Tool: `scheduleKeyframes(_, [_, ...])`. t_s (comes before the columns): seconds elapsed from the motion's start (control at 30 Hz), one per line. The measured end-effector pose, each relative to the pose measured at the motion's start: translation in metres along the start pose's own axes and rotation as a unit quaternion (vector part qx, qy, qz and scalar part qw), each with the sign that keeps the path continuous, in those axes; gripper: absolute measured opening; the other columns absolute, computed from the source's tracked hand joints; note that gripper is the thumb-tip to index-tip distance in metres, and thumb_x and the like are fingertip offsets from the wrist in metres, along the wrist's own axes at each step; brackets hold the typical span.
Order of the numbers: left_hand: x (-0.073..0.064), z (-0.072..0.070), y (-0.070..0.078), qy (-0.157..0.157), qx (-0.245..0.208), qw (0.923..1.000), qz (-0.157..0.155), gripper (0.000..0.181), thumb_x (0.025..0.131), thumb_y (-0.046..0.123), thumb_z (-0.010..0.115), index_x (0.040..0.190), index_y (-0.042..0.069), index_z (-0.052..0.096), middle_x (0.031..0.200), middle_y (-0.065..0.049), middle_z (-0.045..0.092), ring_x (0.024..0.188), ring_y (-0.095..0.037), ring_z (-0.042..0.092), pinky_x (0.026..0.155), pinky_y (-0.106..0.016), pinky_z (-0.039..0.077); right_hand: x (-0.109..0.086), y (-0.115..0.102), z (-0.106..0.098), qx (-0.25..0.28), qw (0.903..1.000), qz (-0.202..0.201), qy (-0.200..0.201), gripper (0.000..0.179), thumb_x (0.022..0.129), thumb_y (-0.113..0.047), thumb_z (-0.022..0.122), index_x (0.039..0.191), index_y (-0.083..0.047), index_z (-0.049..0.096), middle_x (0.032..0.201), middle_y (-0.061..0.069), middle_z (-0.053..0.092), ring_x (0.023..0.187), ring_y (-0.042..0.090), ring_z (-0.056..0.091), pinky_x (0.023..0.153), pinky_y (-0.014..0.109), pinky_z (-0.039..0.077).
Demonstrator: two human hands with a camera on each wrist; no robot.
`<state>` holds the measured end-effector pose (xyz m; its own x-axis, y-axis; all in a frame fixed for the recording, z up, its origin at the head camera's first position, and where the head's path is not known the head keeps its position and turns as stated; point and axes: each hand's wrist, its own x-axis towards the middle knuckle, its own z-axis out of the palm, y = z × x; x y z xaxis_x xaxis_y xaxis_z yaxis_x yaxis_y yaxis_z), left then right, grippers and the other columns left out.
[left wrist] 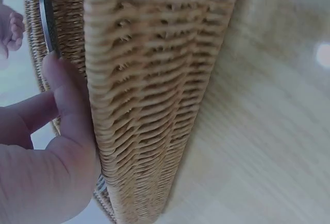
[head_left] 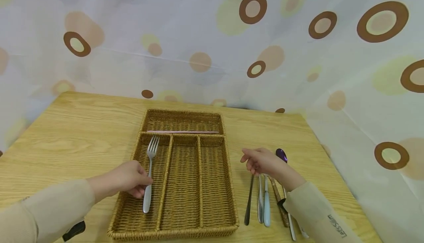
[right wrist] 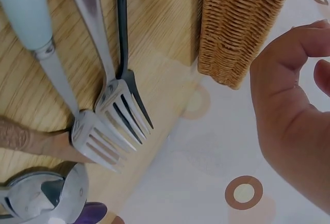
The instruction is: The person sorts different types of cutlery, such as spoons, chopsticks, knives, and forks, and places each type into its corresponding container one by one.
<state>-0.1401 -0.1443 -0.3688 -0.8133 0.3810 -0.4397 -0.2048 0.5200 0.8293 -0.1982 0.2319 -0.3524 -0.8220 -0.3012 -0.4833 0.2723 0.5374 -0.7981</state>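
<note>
My left hand (head_left: 132, 179) pinches a silver fork (head_left: 151, 156) by its handle. The fork lies lengthwise over the left compartment of a wicker cutlery tray (head_left: 198, 232), tines towards the back. In the left wrist view the thumb rests against the handle (left wrist: 48, 26), whose end rises inside the tray wall; the tray's side hides most of the fork there. To the right of the tray my right hand (head_left: 265, 164) hovers with loosely bent fingers and holds nothing. Below it lie a dark fork (head_left: 248, 208), a plain silver fork (right wrist: 111, 87) and a blue-handled fork (head_left: 267, 208).
A thin pink stick (head_left: 182, 131) lies across the tray's back compartment. On the table's right side, a brown-handled piece of cutlery (head_left: 281, 211) and a purple spoon (head_left: 281, 155) lie partly under the right forearm. A patterned cloth (head_left: 198, 33) hangs behind the table.
</note>
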Motion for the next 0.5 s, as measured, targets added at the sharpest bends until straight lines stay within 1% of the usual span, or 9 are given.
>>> scheduleKeyframes(0.1, [0.006, 0.004, 0.000, 0.003, 0.028, 0.9996, -0.006, 0.033, 0.089, 0.003, 0.055, 0.057, 0.009, 0.049, 0.052, 0.002, 0.049, 0.045, -0.004, 0.052, 0.051, -0.022, 0.053, -0.002, 0.001, -0.001, 0.001, 0.9999, 0.010, 0.012, 0.052, 0.098, -0.044, 0.041, 0.103, 0.005, 0.057, 0.063, -0.002, 0.053, 0.054, 0.010, 0.046, 0.054, 0.025, 0.042])
scheduleKeyframes(0.17, [0.011, 0.007, 0.001, 0.010, 0.053, 0.9984, -0.018, 0.034, 0.087, 0.001, 0.056, 0.056, 0.009, 0.046, 0.049, 0.001, 0.050, 0.042, -0.005, 0.052, 0.051, -0.023, 0.054, -0.004, 0.001, -0.003, 0.000, 0.9997, 0.013, 0.019, 0.051, 0.098, -0.044, 0.041, 0.102, 0.004, 0.057, 0.063, -0.003, 0.053, 0.054, 0.009, 0.047, 0.054, 0.025, 0.043])
scheduleKeyframes(0.23, [0.016, 0.011, 0.002, 0.017, 0.087, 0.9957, -0.027, 0.025, 0.085, -0.001, 0.057, 0.061, 0.003, 0.050, 0.049, -0.002, 0.053, 0.041, -0.006, 0.053, 0.050, -0.025, 0.054, -0.005, 0.003, -0.005, 0.002, 0.9995, 0.017, 0.025, 0.050, 0.098, -0.045, 0.042, 0.100, 0.003, 0.058, 0.063, -0.003, 0.053, 0.054, 0.009, 0.047, 0.054, 0.025, 0.043])
scheduleKeyframes(0.3, [0.019, 0.015, 0.003, 0.017, 0.129, 0.9911, -0.026, 0.016, 0.083, -0.005, 0.057, 0.067, -0.005, 0.052, 0.050, -0.007, 0.056, 0.040, -0.009, 0.055, 0.048, -0.026, 0.054, -0.006, 0.005, -0.007, 0.000, 0.9994, 0.018, 0.030, 0.049, 0.097, -0.044, 0.042, 0.099, 0.002, 0.058, 0.062, -0.003, 0.053, 0.053, 0.008, 0.047, 0.053, 0.024, 0.044])
scheduleKeyframes(0.33, [0.021, 0.016, 0.004, 0.013, 0.142, 0.9894, -0.028, 0.008, 0.082, -0.006, 0.057, 0.081, -0.013, 0.054, 0.051, -0.009, 0.057, 0.040, -0.010, 0.055, 0.047, -0.026, 0.053, -0.006, 0.006, -0.008, -0.002, 0.9993, 0.019, 0.033, 0.048, 0.098, -0.043, 0.043, 0.098, 0.003, 0.058, 0.061, -0.004, 0.053, 0.052, 0.007, 0.048, 0.052, 0.024, 0.043])
scheduleKeyframes(0.4, [0.022, 0.019, 0.003, 0.007, 0.167, 0.9857, -0.022, 0.032, 0.082, -0.006, 0.056, 0.104, -0.026, 0.045, 0.054, -0.011, 0.056, 0.040, -0.013, 0.055, 0.045, -0.028, 0.052, -0.006, 0.010, -0.010, -0.013, 0.9989, 0.022, 0.040, 0.046, 0.098, -0.040, 0.043, 0.099, 0.004, 0.058, 0.060, -0.004, 0.052, 0.051, 0.007, 0.048, 0.052, 0.024, 0.043])
scheduleKeyframes(0.43, [0.023, 0.020, 0.003, 0.002, 0.179, 0.9837, -0.019, 0.041, 0.083, -0.005, 0.056, 0.111, -0.030, 0.040, 0.053, -0.009, 0.055, 0.040, -0.013, 0.054, 0.045, -0.028, 0.052, -0.007, 0.012, -0.011, -0.027, 0.9985, 0.020, 0.043, 0.045, 0.098, -0.037, 0.044, 0.099, 0.005, 0.058, 0.059, -0.004, 0.052, 0.051, 0.007, 0.048, 0.051, 0.024, 0.043])
scheduleKeyframes(0.47, [0.023, 0.021, 0.003, -0.003, 0.181, 0.9832, -0.022, 0.054, 0.084, -0.003, 0.055, 0.121, -0.031, 0.028, 0.053, -0.008, 0.053, 0.040, -0.013, 0.053, 0.044, -0.029, 0.051, -0.007, 0.014, -0.012, -0.042, 0.9978, 0.019, 0.048, 0.043, 0.098, -0.034, 0.044, 0.100, 0.006, 0.058, 0.058, -0.004, 0.052, 0.050, 0.007, 0.047, 0.050, 0.024, 0.042])
scheduleKeyframes(0.5, [0.023, 0.022, 0.003, -0.007, 0.180, 0.9832, -0.027, 0.065, 0.085, -0.001, 0.055, 0.128, -0.031, 0.017, 0.052, -0.006, 0.050, 0.040, -0.013, 0.050, 0.044, -0.029, 0.051, -0.008, 0.016, -0.014, -0.060, 0.9967, 0.017, 0.053, 0.040, 0.098, -0.031, 0.045, 0.100, 0.007, 0.059, 0.058, -0.004, 0.052, 0.050, 0.007, 0.047, 0.049, 0.024, 0.042])
